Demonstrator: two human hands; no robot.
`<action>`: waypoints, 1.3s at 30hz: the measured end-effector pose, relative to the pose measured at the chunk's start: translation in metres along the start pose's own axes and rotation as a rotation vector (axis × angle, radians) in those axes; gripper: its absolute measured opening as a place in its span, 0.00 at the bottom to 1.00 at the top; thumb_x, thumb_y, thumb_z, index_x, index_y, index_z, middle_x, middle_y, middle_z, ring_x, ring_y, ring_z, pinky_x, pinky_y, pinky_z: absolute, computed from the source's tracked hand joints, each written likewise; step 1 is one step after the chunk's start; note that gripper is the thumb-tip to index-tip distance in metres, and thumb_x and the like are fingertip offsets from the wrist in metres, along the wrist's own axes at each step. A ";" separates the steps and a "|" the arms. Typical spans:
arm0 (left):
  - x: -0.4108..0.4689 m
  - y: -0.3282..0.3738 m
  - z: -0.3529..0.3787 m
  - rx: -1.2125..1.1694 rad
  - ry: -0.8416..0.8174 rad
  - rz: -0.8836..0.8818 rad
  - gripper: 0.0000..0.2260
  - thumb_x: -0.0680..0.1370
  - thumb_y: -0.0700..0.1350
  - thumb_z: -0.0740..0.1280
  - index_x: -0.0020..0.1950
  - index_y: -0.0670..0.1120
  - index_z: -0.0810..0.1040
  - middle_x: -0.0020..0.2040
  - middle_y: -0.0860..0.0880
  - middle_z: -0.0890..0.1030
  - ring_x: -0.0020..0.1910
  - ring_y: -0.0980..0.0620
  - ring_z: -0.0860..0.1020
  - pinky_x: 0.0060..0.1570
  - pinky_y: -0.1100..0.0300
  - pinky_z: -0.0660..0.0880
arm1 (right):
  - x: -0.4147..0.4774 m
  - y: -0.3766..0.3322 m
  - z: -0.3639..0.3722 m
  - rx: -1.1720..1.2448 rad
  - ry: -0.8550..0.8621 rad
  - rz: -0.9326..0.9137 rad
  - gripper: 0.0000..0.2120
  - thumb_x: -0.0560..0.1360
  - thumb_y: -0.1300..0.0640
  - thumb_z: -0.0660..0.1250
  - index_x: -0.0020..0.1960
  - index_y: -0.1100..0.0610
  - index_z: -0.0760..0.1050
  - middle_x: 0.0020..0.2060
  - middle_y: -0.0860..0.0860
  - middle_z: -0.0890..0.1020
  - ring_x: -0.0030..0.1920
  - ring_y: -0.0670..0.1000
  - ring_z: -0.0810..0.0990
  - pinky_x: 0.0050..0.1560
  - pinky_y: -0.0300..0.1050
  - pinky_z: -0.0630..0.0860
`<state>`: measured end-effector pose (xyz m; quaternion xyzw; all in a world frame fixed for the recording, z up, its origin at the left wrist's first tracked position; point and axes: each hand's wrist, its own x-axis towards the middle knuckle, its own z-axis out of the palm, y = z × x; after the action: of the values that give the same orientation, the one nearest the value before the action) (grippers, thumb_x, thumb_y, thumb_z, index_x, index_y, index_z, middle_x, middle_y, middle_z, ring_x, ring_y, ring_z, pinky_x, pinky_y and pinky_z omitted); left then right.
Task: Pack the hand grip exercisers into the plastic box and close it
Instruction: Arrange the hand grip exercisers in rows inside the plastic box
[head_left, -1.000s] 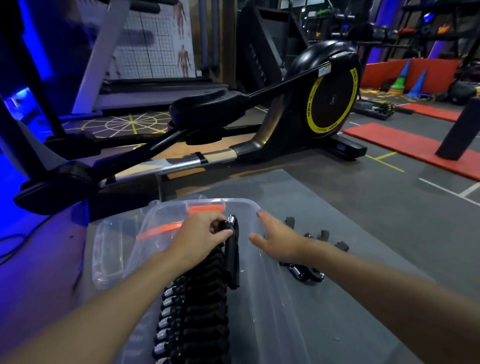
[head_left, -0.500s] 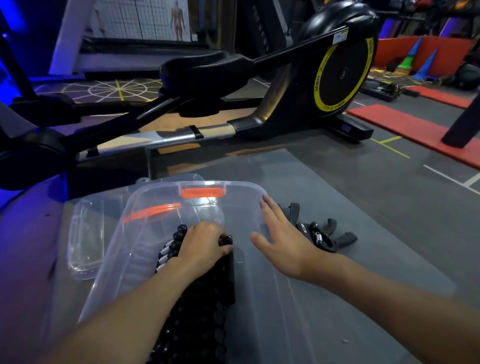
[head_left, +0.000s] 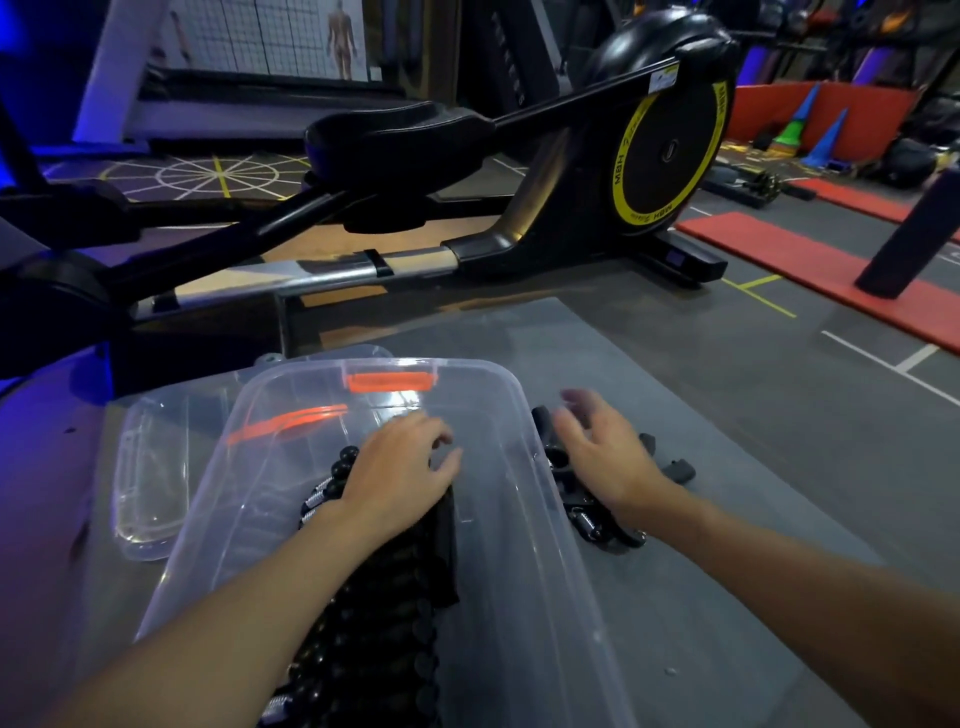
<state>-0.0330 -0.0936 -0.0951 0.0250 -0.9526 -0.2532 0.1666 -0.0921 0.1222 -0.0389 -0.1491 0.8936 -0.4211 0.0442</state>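
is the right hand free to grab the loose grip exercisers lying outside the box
Probably yes: the right hand is open just over the loose grip exercisers beside the plastic box, and nothing lies between them.

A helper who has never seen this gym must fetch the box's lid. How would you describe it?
Find the grey mat in front of the black-and-yellow elliptical trainer; the clear plastic box stands on it. The lid lies flat left of the box: clear too, but shallow, with no black grips inside.
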 end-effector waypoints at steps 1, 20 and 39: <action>0.003 0.010 -0.005 -0.079 0.048 0.045 0.09 0.75 0.53 0.63 0.48 0.49 0.79 0.45 0.54 0.78 0.48 0.52 0.76 0.51 0.52 0.74 | 0.007 0.014 -0.007 -0.045 0.023 0.064 0.14 0.80 0.50 0.59 0.62 0.55 0.72 0.54 0.50 0.80 0.54 0.51 0.78 0.58 0.47 0.73; -0.001 0.051 -0.025 -0.032 -0.254 0.157 0.35 0.71 0.76 0.50 0.75 0.65 0.53 0.79 0.63 0.46 0.76 0.64 0.40 0.76 0.51 0.46 | 0.062 0.099 0.048 -0.724 -0.185 0.165 0.24 0.72 0.36 0.64 0.63 0.47 0.73 0.63 0.54 0.70 0.67 0.58 0.64 0.66 0.58 0.62; -0.002 0.054 -0.027 -0.008 -0.337 0.158 0.33 0.71 0.75 0.48 0.75 0.66 0.54 0.79 0.63 0.49 0.77 0.62 0.41 0.76 0.49 0.48 | 0.061 0.089 0.029 -0.340 0.004 0.165 0.08 0.74 0.51 0.69 0.45 0.55 0.83 0.43 0.58 0.83 0.45 0.57 0.80 0.43 0.42 0.70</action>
<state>-0.0202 -0.0592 -0.0473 -0.0933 -0.9651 -0.2436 0.0240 -0.1646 0.1363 -0.1230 -0.0801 0.9611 -0.2593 0.0511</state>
